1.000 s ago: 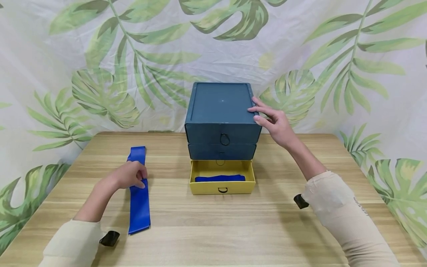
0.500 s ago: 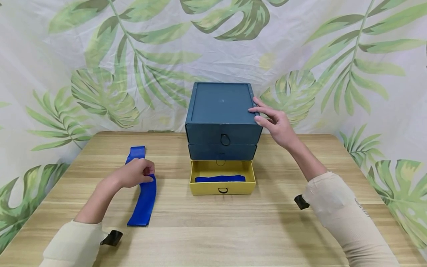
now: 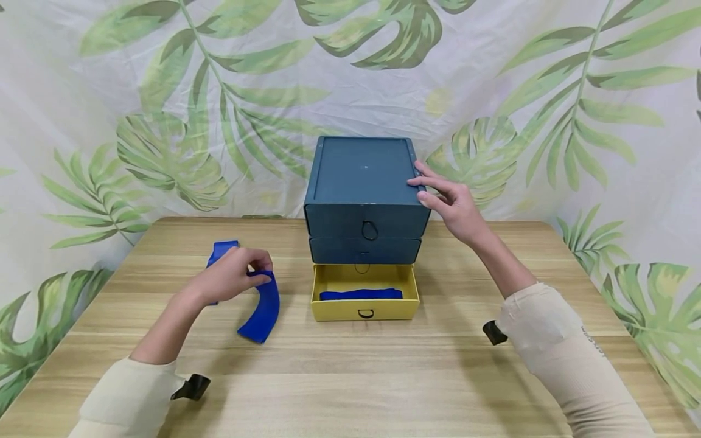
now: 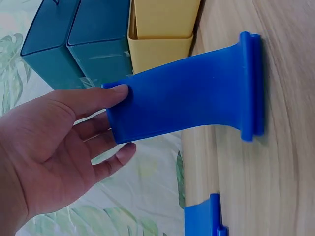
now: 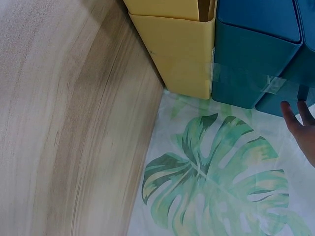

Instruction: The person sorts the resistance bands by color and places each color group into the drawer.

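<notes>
My left hand [image 3: 230,277] pinches one end of a blue elastic band [image 4: 182,93] between thumb and fingers. The band hangs from my hand, and in the left wrist view its lower end looks folded near the wooden tabletop. A second blue band [image 3: 221,248] lies behind that hand, partly hidden by it. With fairly straight fingers, my right hand [image 3: 454,204] rests on the top right edge of the dark blue drawer box [image 3: 364,167]. Below, a yellow drawer [image 3: 365,310] is pulled out, holding another folded blue band [image 3: 361,294].
The blue boxes stand stacked above the yellow one at the back middle of the wooden table [image 3: 350,377]. Black ring pulls [image 3: 369,230] sit on the fronts. A leaf-printed cloth [image 3: 263,109] hangs close behind the table.
My left hand has lifted the nearer blue band and moved it right, toward the yellow drawer; its free end has swung up and right. My right hand stays on the box.
</notes>
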Demonstrator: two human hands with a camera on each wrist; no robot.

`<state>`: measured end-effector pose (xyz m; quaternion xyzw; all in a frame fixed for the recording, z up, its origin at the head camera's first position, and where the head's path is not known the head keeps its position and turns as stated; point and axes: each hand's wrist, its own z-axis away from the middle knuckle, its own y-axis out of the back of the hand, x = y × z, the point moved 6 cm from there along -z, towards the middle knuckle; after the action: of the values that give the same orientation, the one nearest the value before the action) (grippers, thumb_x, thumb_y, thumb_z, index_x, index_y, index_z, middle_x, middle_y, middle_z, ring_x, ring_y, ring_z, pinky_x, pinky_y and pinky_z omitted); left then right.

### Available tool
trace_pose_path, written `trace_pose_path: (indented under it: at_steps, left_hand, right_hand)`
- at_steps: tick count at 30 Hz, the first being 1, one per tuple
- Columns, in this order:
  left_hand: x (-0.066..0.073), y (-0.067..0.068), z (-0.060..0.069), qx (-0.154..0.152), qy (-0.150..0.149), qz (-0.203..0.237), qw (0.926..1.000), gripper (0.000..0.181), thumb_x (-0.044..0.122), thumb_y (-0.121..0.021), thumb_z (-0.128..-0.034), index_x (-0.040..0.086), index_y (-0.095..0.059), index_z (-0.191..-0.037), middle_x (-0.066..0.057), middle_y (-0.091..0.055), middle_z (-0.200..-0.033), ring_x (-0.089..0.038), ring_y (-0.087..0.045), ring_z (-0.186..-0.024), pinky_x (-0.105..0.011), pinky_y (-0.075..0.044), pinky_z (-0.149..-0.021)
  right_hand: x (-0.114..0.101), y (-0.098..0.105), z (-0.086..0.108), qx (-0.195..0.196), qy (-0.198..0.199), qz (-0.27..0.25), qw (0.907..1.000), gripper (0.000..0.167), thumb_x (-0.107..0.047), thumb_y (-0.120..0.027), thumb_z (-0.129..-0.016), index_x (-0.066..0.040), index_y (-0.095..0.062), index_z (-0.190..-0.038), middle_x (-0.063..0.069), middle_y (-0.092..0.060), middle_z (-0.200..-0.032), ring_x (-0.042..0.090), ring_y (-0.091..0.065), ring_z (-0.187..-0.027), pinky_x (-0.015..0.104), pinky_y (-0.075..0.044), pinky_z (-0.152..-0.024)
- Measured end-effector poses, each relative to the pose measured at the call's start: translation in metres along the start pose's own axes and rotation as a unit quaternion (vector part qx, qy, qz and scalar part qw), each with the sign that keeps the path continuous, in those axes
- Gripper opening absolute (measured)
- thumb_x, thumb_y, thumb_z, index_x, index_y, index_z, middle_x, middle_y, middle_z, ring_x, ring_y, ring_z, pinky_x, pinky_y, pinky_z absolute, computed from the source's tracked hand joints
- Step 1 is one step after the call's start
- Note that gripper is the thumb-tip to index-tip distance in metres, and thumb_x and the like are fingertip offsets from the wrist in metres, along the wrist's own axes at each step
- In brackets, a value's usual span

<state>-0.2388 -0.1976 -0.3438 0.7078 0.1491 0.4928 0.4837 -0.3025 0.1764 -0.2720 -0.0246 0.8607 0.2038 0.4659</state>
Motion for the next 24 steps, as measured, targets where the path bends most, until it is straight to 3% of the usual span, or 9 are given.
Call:
trace_pose_path:
  at_steps: [10,24]
  left_hand:
    - [0.015,0.007,-0.003,0.083,-0.035,-0.027,0.9956,0.010,-0.004,-0.079,-0.0867,0.003,-0.080,-0.094,-0.004,-0.077,-0.091,-0.020,-0.070,-0.082,-0.031,-0.052,-0.068]
    - [0.031,0.010,-0.004,0.089,-0.053,-0.025,0.9943,0.009,-0.002,-0.077,-0.0898,0.005,-0.079,-0.095,-0.003,-0.076,-0.094,-0.019,-0.070,-0.083,-0.033,-0.055,-0.070]
  right_hand:
    - [-0.001,0.000,0.000,0.001,0.004,0.002,1.0000,0.034,0.003,-0.055,-0.102,0.011,-0.063,-0.134,0.015,-0.036,-0.165,0.016,-0.029,-0.155,0.027,-0.040,-0.115]
    - [-0.001,0.000,0.000,0.001,0.003,0.003,1.0000,0.034,0.003,-0.055,-0.102,0.011,-0.063,-0.134,0.014,-0.036,-0.165,0.016,-0.029,-0.155,0.024,-0.040,-0.113]
